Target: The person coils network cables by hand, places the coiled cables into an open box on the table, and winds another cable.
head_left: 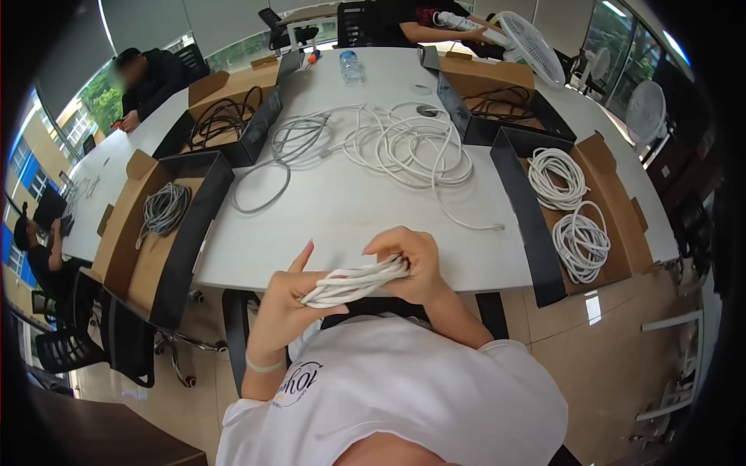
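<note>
Holding a white cable bundle (353, 283) between the fingers of the left hand (278, 312) and right hand (418, 268), pinched at 1 end by each, with both touching, neither nearer, and its long axis running sideways, slanting slightly forward toward the right fingers.
</note>
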### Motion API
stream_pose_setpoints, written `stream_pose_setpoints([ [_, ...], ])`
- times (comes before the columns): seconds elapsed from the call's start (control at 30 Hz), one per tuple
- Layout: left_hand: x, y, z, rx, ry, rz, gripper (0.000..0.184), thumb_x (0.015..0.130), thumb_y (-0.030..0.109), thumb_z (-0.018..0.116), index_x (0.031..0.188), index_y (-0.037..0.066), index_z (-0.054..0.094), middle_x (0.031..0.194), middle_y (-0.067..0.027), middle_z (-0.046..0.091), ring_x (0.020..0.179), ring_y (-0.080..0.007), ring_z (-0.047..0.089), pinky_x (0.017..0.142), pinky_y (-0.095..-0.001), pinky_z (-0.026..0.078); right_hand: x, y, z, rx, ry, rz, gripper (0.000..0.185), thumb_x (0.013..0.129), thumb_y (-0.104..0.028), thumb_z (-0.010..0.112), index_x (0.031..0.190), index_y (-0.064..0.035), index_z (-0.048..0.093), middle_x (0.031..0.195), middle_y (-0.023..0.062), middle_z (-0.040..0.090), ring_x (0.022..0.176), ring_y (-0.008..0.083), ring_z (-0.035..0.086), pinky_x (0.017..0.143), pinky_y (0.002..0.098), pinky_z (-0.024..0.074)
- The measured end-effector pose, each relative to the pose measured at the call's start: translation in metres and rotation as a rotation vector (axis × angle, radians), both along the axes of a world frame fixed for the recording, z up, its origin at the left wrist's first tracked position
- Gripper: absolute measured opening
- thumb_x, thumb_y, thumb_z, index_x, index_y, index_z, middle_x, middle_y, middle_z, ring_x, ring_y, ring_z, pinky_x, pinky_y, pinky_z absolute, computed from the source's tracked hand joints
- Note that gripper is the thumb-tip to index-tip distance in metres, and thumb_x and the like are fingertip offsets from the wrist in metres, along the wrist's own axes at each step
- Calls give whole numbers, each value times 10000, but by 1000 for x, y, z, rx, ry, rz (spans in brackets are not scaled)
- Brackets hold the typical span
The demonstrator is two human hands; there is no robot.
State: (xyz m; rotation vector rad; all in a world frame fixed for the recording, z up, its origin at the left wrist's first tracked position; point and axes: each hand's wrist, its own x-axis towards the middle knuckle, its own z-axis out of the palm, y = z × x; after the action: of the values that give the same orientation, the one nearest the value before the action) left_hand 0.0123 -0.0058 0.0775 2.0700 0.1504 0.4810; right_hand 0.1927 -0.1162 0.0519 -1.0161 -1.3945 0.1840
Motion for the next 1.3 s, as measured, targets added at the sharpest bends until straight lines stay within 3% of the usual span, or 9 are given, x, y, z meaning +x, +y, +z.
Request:
stream_pose_setpoints([
  [0.03, 8, -6, 0, -87, -32, 24, 257, 692, 64, 722, 942, 20, 680, 836, -70, 683, 789, -178, 640, 1109, -465, 88, 2, -2, 2, 39, -29, -57, 242, 581, -28, 749, 780, -48, 614, 599, 35, 567, 479, 113, 517, 446, 220, 362],
  [0.17, 21, 4, -19, -250, -53, -156, 214, 715, 47, 697, 926, 12, 683, 934, -79, 680, 822, -157, 624, 1113, -443, 106, 10, -10, 3, 112, -161, -217, 265, 553, -28, 756, 785, -46, 630, 604, 36, 577, 496, 120, 542, 466, 210, 382],
  [0.23, 27, 1, -20, -582, 57, -241, 188, 742, 25, 669, 926, -15, 674, 931, -100, 671, 788, -138, 622, 1037, -385, 314, 8, -19, 11, 71, -185, -260, 253, 559, -14, 768, 769, -28, 627, 604, 39, 585, 497, 104, 541, 461, 206, 378],
  [0.27, 24, -4, -12, -811, 133, -247, 185, 760, 59, 668, 916, -40, 663, 876, -116, 669, 721, -123, 610, 773, -287, 489, 7, -24, 11, 62, -178, -289, 253, 559, -14, 768, 769, -28, 627, 604, 39, 585, 497, 104, 541, 461, 206, 378],
  [0.4, 31, 5, -25, -825, 246, -532, 412, 669, 244, 735, 881, -93, 625, 666, -141, 624, 463, -108, 504, 401, -221, 362, 11, -45, 1, -196, 252, 211, 267, 605, -73, 822, 743, 13, 611, 606, 45, 595, 486, 65, 503, 428, 211, 338],
  [0.57, 46, 27, -55, -855, 350, -1067, 471, 694, 190, 703, 1052, -78, 556, 664, -59, 565, 525, -84, 468, 437, -205, 352, 6, -49, -27, -341, 573, 669, 504, 652, -415, 801, 675, 36, 577, 498, 12, 507, 410, 62, 422, 379, 234, 276],
  [0.77, 47, 26, -43, -1146, 498, -1030, 1106, 355, 385, 905, 1236, -72, 415, 653, -40, 536, 516, -89, 480, 430, -203, 345, -16, -47, -56, -333, 615, 959, 745, 766, -630, 566, 793, 112, 632, 455, -21, 417, 346, 49, 315, 343, 222, 231],
  [0.97, 53, 19, -40, -1563, -77, -967, 1363, 453, 812, 509, 1395, -83, 97, 480, 121, 367, 444, -32, 399, 698, -264, 472, -56, -23, -41, -21, 953, 1122, 654, 791, -732, 342, 665, -92, 377, 470, 6, 422, 313, 81, 346, 269, 216, 278],
  [1.3, 63, 15, -66, -919, -466, -649, 746, 743, 109, 703, 1345, -2, 277, 766, -20, 521, 704, -82, 480, 787, -262, 405, -53, -20, -52, 240, 1111, 770, 319, 926, -344, 444, 730, -93, 426, 591, 31, 434, 485, 119, 396, 479, 261, 378],
])
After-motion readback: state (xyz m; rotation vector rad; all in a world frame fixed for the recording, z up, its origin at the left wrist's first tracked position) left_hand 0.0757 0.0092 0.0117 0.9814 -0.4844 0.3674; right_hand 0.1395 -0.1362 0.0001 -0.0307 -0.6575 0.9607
